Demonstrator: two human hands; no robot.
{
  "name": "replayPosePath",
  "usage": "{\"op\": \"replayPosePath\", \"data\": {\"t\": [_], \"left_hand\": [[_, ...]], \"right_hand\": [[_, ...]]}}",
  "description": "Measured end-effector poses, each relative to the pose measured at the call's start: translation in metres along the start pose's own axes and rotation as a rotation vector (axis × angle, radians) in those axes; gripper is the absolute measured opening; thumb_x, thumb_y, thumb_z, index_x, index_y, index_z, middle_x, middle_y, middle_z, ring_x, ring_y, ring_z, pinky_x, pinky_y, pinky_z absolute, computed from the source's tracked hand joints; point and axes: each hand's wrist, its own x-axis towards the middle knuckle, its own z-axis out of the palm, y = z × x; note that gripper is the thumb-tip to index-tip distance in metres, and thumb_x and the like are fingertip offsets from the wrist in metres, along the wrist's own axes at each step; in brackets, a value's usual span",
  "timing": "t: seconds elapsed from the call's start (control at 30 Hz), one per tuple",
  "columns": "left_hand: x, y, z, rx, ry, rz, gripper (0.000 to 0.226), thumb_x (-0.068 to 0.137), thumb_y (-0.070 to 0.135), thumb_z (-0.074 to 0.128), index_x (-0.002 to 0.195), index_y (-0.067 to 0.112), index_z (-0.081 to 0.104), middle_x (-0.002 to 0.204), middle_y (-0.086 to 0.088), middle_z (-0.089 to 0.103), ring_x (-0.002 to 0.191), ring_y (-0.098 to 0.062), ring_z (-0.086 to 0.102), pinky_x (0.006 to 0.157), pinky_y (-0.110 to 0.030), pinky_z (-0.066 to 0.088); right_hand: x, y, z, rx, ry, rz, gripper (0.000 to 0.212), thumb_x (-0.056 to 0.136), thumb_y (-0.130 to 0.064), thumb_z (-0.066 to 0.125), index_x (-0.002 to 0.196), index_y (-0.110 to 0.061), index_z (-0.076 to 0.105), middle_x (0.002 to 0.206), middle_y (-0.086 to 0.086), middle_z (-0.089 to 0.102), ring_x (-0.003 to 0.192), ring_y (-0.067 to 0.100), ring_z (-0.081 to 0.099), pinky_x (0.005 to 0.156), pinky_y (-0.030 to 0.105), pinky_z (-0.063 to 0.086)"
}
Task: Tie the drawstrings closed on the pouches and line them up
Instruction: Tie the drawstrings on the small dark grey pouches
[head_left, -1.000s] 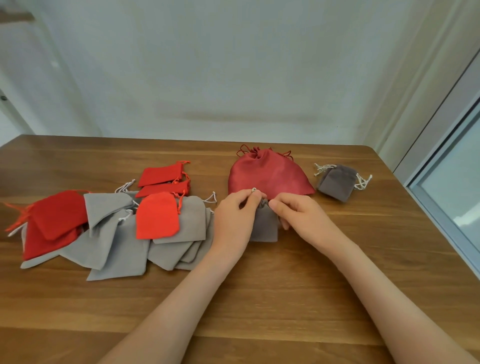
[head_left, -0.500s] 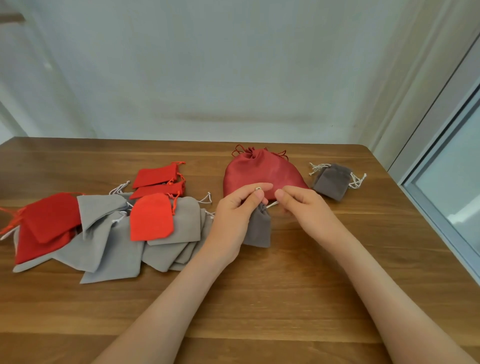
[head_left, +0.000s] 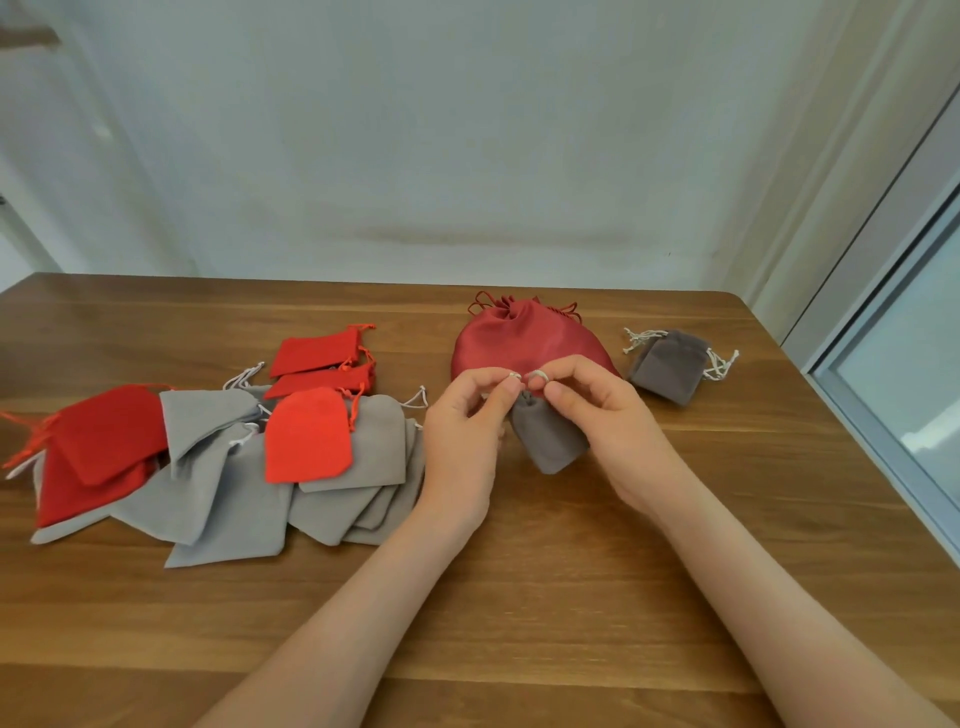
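Grey pouch (head_left: 553, 441) pinched, left hand (head_left: 462, 431), right hand (head_left: 613, 421)

A brown wooden counter (head_left: 571, 597) is seen, with a rounded corner at the far right. On its left side a heap of flat grey pouches (head_left: 234, 499) and red pouches (head_left: 104, 436) is spread out, many laid over each other. At the back, near the middle, a big dark red pouch (head_left: 524, 338) is set, pulled shut at the top. To its right, a little apart, a small brown-grey pouch (head_left: 670, 366) is laid, with white strings (head_left: 719, 364) at both sides.
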Motion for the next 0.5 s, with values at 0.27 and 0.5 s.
{"op": "replayPosePath", "data": {"t": [0.27,0.5], "left_hand": [[-0.003,-0.001,0.002,0.022,0.048,0.017,0.008,0.089,0.017,0.064,0.086,0.021,0.057,0.067,0.002,0.063,0.057,-0.008,0.056,0.047,-0.022,0.043],[0.002,-0.008,-0.002,0.084,0.005,0.044,0.019,0.09,0.018,0.061,0.079,0.031,0.069,0.078,0.005,0.068,0.081,-0.014,0.062,0.076,-0.038,0.051]], "right_hand": [[-0.002,0.012,0.009,-0.377,0.096,-0.257,0.02,0.095,0.0,0.047,0.097,-0.011,0.064,0.092,-0.01,0.063,0.089,0.001,0.058,0.078,0.011,0.043],[-0.006,0.015,0.012,-0.574,0.098,-0.396,0.018,0.094,-0.001,0.049,0.105,-0.011,0.06,0.093,-0.006,0.061,0.088,-0.003,0.057,0.077,0.007,0.04]]}}
